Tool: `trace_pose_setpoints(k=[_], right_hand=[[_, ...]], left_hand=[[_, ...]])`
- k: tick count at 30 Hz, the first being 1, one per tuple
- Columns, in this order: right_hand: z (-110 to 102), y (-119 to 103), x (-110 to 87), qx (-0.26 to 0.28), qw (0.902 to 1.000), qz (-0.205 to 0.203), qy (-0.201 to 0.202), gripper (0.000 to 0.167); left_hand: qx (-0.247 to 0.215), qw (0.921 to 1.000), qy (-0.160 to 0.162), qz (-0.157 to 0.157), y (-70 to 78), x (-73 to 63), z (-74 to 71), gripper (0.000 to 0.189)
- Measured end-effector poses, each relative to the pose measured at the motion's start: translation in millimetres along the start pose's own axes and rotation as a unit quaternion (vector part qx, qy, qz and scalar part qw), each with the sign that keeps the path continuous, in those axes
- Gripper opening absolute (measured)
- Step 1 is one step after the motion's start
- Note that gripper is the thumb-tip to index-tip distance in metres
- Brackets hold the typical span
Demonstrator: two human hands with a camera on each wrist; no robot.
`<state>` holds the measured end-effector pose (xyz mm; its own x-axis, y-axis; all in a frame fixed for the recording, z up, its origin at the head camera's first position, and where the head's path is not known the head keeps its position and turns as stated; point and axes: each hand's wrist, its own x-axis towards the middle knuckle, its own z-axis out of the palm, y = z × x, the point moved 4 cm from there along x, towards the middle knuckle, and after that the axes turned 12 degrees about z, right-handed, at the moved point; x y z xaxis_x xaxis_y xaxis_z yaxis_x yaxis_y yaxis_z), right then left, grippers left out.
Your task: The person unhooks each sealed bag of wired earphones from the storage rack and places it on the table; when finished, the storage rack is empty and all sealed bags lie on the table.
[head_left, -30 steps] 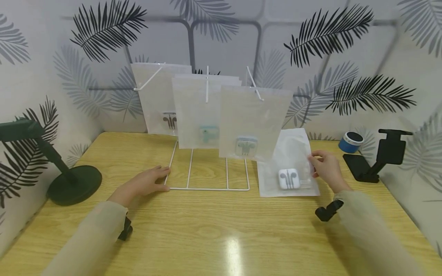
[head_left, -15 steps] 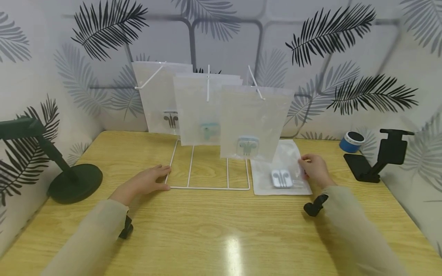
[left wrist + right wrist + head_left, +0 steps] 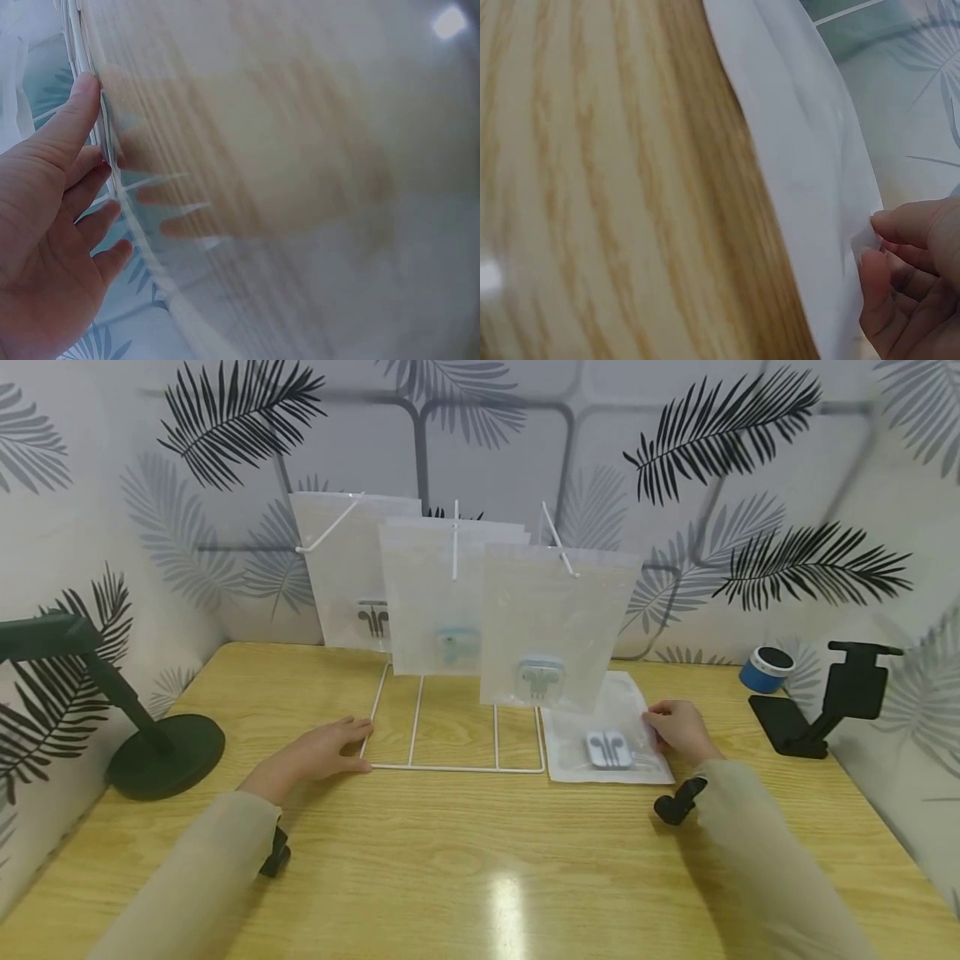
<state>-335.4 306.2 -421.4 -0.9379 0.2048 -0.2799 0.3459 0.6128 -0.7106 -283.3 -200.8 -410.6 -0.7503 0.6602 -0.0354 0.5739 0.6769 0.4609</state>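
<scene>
A white plastic bag (image 3: 567,755) holding wired earphones in a small white case (image 3: 609,749) lies on the table right of a white wire display rack (image 3: 450,768). My right hand (image 3: 681,728) pinches its right edge between thumb and fingers; the right wrist view shows the bag's edge (image 3: 810,172) gathered at the fingertips. At the rack's front left corner my left hand (image 3: 318,753) rests with fingers extended, thumb and fingertips against the wire. Similar bags hang from the rack's hooks: left (image 3: 337,568), middle (image 3: 431,585) and right (image 3: 558,610). The right hanging bag hides the lying bag's upper left part.
A dark green lamp (image 3: 167,756) stands at the left. On the right are a blue round speaker (image 3: 763,672) and a black phone stand (image 3: 847,689). Leaf-patterned cloth covers the walls behind the wooden table (image 3: 420,860).
My right hand has drawn the bag left toward the rack, and the bag's far end has come down flatter. My left hand has stayed at the rack corner.
</scene>
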Motion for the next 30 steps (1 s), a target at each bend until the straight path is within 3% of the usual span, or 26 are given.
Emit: trace_pose_setpoints(k=[14, 20, 26, 30], right_hand=[[-6, 2, -0.2, -0.012, 0.9996, 0.014, -0.022, 0.035], [-11, 5, -2.7, 0.008, 0.9990, 0.031, -0.032, 0.034], [-26, -2, -11.9, -0.014, 0.9997, 0.002, -0.020, 0.038], [-35, -12, -15.3, 0.002, 0.9995, -0.029, -0.013, 0.047]], left_hand=[[-0.001, 1.0000, 0.000, -0.001, 1.2, 1.1, -0.8, 0.072], [0.004, 1.0000, 0.000, 0.001, 1.5, 1.3, -0.5, 0.070], [0.001, 1.0000, -0.001, 0.000, -0.6, 1.2, 0.2, 0.071], [-0.001, 1.0000, -0.002, -0.001, -1.9, 1.2, 1.1, 0.072]])
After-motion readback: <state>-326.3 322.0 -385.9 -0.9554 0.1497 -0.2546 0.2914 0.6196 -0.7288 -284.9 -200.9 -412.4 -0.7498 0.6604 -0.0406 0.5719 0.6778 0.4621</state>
